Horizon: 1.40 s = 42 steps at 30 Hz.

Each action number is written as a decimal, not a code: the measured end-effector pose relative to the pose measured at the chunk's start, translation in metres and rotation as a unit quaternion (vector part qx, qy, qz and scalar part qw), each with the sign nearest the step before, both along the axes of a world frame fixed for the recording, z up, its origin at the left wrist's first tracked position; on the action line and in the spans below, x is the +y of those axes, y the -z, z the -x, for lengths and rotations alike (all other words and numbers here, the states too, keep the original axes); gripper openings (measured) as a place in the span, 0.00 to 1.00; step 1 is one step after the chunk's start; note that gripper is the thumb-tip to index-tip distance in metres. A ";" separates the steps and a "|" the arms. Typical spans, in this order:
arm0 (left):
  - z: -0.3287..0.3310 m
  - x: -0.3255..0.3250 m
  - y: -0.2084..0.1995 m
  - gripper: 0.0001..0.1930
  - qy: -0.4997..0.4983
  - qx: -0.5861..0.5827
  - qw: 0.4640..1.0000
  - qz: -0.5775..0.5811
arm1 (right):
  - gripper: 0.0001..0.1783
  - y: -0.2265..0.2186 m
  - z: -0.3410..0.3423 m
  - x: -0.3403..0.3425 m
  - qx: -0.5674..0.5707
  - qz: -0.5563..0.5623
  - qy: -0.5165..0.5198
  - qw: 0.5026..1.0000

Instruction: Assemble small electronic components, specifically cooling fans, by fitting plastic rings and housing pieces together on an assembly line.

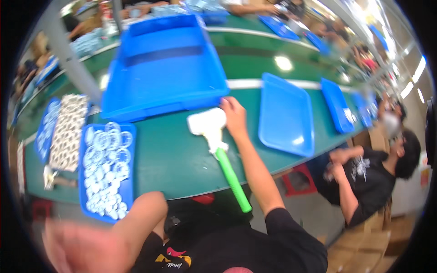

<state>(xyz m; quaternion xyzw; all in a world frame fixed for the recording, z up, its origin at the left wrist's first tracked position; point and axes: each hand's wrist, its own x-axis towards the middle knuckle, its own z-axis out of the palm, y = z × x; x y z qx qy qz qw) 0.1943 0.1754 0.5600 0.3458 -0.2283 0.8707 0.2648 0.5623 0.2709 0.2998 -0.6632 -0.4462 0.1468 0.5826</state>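
- As the green worktable (164, 157) is looked down upon, a green-handled tool (226, 166) is seen right in the middle, laid out slantwise between the two hands, its white head (207, 122) pointed away from the body and its handle end carried out past the near table edge.
- Over to the right hand (234, 116): it is stretched far forward, fingers bent, at the right edge of that white head and just by the near right corner of the deep blue bin (168, 86); whether head or bin rim is gripped cannot be told.
- Along the handle's right side the right forearm is extended, well apart from the grip's far end.
- Down at the lower left, the left hand (84, 248) is caught in heavy blur, raised close to the camera and well apart from the tool; whether it is open or closed cannot be told.
- Beyond that hand, a blue tray (132, 159) is filled with pale rings and discs.
- Farther left, a pale panel (68, 132) is covered in dark spots.
- To the right of the outstretched arm, a shallow blue tray (286, 118) is set on the table.
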 end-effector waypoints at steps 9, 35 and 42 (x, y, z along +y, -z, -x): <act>-0.065 -0.010 -0.024 0.43 0.422 0.487 0.758 0.099 | 0.14 -0.006 0.012 -0.004 0.041 0.019 -0.006 0.999; -0.063 0.012 -0.006 0.30 0.409 0.455 0.788 -0.064 | 0.14 -0.006 0.011 0.002 -0.004 0.011 -0.004 1.000; -0.074 0.007 -0.013 0.33 0.288 0.493 0.819 -0.050 | 0.13 -0.010 0.010 -0.001 0.034 0.008 -0.008 0.999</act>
